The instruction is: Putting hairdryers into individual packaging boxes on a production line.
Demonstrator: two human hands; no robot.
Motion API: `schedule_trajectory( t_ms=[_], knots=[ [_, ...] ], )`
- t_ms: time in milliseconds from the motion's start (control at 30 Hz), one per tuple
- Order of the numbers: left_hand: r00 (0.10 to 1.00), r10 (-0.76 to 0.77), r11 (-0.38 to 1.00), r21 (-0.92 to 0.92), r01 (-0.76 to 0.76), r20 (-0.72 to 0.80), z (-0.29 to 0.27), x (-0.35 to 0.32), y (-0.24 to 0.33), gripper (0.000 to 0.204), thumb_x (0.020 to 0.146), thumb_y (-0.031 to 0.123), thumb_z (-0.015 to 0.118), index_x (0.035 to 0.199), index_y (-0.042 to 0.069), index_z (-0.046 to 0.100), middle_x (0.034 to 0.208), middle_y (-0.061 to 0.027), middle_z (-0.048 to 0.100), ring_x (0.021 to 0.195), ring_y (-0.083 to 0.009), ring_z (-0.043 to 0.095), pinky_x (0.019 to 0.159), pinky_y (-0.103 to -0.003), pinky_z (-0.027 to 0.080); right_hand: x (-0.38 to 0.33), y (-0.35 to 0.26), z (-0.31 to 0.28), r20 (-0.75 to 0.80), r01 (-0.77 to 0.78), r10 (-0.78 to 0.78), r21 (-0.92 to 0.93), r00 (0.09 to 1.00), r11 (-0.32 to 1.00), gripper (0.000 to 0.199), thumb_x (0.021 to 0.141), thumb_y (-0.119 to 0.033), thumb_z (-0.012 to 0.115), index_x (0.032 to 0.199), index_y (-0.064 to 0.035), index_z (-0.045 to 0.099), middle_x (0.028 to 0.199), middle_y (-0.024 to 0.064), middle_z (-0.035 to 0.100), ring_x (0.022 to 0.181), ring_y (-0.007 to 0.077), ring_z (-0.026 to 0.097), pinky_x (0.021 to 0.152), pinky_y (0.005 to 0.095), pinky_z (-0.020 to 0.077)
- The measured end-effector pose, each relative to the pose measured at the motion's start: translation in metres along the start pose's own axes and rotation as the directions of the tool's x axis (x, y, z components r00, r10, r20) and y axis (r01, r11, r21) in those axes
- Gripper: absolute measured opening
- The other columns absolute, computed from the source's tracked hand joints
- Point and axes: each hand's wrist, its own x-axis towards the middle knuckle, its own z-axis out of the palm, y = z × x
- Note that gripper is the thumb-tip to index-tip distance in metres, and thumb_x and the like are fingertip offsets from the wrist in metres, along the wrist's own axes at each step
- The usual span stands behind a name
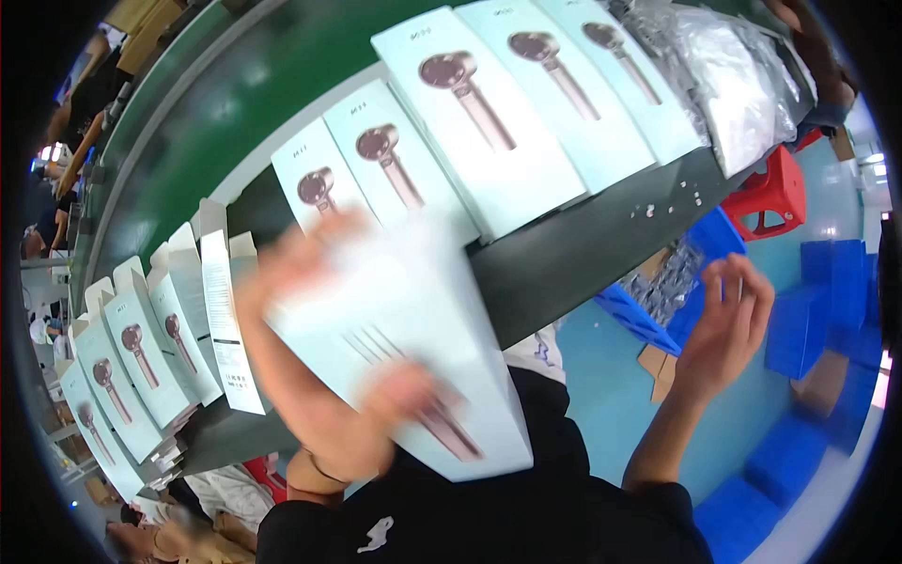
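Observation:
Close in front of me, my left hand [277, 320] is closed around a large pale-green carton [451, 329]. The carton is tilted and blurred in places. Printed on its face is a brown handheld device with a round head and straight handle. One fingertip presses on that face while the other fingers wrap over the far edge. Raised off to the right, my right hand [728, 320] is empty with its fingers apart. Behind the held carton, several matching cartons [489, 122] lie side by side on the dark work surface [554, 263].
More cartons with raised flaps [141, 348] stand at the left. Clear plastic bags [733, 85] are piled at the far right. Below the surface's edge are a blue crate [719, 235] holding small packets, a red stool [775, 193] and blue bins [832, 282]. A green conveyor [244, 85] runs behind.

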Motion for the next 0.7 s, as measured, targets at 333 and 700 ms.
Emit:
schedule_trajectory(
  t_ms=[333, 700],
  knots=[
    [0.985, -0.128, 0.980, 0.165, 0.108, 0.116, 0.017, 0.023, -0.014, 0.105, 0.067, 0.023, 0.082, 0.148, 0.002, 0.018, 0.151, -0.0232, 0.018, 0.134, -0.0293, 0.032, 0.107, -0.040, 0.031, 0.157, 0.075, 0.035, 0.239, 0.301, -0.193, -0.601, 0.952, 0.741, 0.036, 0.082, -0.015, 0.069, 0.115, -0.0059, 0.057, 0.108, 0.0082, 0.060, 0.094, 0.0184, 0.059, 0.078, 0.0312, 0.0481],
    [0.985, -0.055, 0.727, 0.683, -0.072, 0.162, -0.013, 0.002, -0.009, 0.079, 0.062, 0.010, 0.084, 0.133, 0.011, 0.049, 0.151, -0.0283, 0.016, 0.119, -0.0349, 0.051, 0.095, -0.037, 0.044, 0.197, 0.154, 0.120, 0.621, 0.616, -0.040, -0.763, 0.783, 0.197, 0.048, 0.083, -0.027, 0.063, 0.126, -0.0120, 0.048, 0.112, 0.0174, 0.054, 0.093, 0.0365, 0.060, 0.076, 0.0471, 0.0491]
  ],
)
